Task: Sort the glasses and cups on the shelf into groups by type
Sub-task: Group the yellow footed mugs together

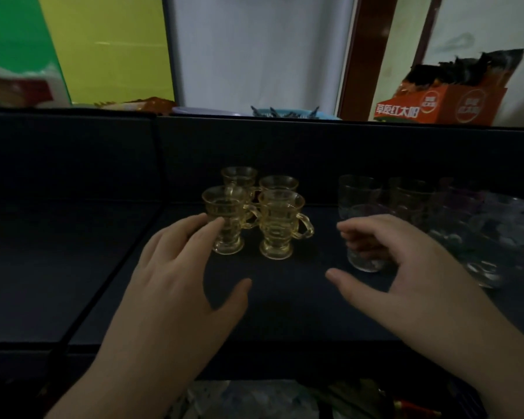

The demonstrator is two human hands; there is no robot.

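Dark shelf [285,313]; orange box [439,105] behind

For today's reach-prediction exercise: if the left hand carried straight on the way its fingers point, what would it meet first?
Most likely the front-left amber cup: the left hand has its fingertips at that cup's side already, though actual contact is unclear.

Bare dark shelf [73,267] lies open at left and near. Four amber cups [254,213] block the centre; clear glasses [406,207] crowd the right, a narrow gap between.

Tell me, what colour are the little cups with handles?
Yellow, see-through glass cups, seen from the head camera.
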